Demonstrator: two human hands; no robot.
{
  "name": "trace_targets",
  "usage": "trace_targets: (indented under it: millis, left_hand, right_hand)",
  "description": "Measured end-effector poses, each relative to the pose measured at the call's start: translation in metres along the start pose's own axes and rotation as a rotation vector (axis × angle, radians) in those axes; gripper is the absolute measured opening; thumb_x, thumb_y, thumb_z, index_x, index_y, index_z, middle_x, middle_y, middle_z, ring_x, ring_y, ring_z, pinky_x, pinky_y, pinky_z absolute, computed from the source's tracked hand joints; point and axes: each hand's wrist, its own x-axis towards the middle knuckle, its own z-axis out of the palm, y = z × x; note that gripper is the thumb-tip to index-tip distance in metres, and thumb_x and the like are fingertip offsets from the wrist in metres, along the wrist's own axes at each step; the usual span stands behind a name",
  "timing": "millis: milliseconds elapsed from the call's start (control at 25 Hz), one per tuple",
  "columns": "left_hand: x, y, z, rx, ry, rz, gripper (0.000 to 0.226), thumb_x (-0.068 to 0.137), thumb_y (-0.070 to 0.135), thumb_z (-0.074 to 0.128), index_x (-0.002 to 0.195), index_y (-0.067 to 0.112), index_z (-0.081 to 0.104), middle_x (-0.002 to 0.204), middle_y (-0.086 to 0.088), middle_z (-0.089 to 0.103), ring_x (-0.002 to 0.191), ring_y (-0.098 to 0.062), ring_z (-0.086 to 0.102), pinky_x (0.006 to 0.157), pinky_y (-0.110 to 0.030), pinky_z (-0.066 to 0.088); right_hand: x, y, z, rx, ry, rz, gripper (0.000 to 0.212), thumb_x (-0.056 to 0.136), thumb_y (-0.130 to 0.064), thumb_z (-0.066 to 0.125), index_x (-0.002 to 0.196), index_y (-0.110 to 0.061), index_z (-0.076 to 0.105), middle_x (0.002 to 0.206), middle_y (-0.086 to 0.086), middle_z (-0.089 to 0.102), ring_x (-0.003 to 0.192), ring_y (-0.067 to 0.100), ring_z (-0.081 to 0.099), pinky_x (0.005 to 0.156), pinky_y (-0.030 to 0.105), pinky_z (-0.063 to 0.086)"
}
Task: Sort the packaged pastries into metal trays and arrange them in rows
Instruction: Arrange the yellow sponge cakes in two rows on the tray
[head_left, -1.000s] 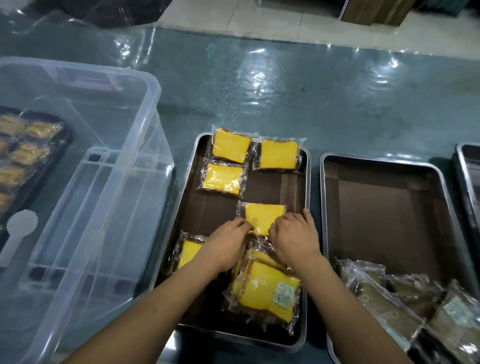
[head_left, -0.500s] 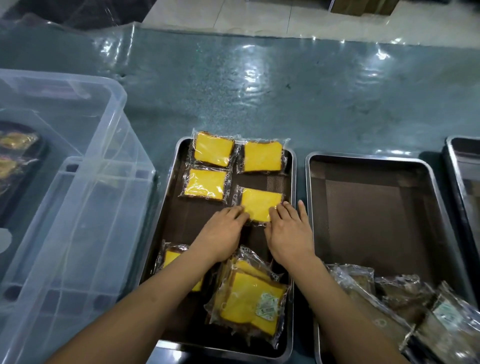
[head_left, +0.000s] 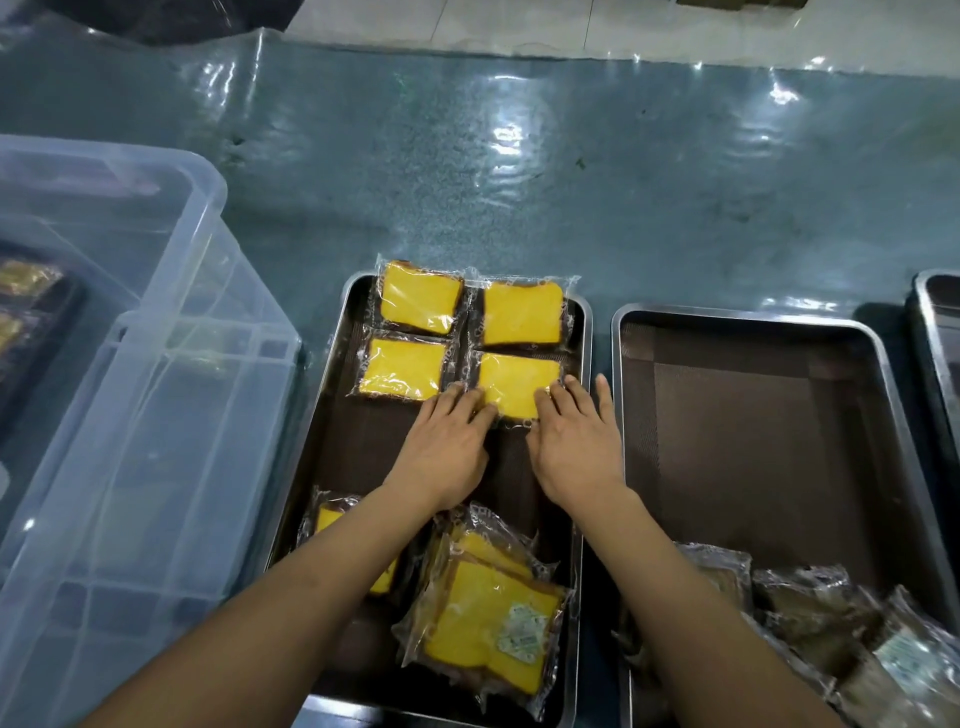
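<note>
Packet at the hands: a clear-wrapped yellow cake slice (head_left: 519, 391) is lying flat on the brown liner of the middle rectangular metal tray (head_left: 586, 332), in the right-hand place of the second row from the far end — its near edge is sitting under the fingertips of both hands.
Left hand (head_left: 447, 448): fingers are lying nearly straight and close together, pressing the packet's near-left corner; nothing is being gripped.
Right hand (head_left: 574, 446): fingers are spreading flat, touching the packet's near-right corner, the little finger reaching toward the tray's right rim.
Row neighbours: three more wrapped yellow slices (head_left: 422, 297) are lying edge to edge with it, forming a two-by-two block.
Open room: bare brown liner is showing between the hands and a loose heap of yellow packets (head_left: 488, 621) at the near end.
Right side: a second metal tray (head_left: 748, 318) is holding dark wrapped pastries (head_left: 810, 613) at its near end.
Left side: a clear plastic bin (head_left: 156, 364).
</note>
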Motion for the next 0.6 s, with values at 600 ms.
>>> trace_targets:
  millis: [600]
  left_hand:
    - [-0.013, -0.005, -0.007, -0.08, 0.052, -0.028, 0.056, 0.099, 0.026, 0.045, 0.153, 0.02, 0.032, 0.159, -0.005, 0.029, 0.143, -0.029, 0.027, 0.117, -0.043, 0.024]
  right_hand:
    - [-0.005, -0.007, -0.001, 0.156, 0.066, -0.022, 0.046, 0.1, -0.026, 0.049, 0.144, -0.012, 0.051, 0.147, 0.01, 0.051, 0.139, 0.03, 0.042, 0.123, 0.045, 0.017]
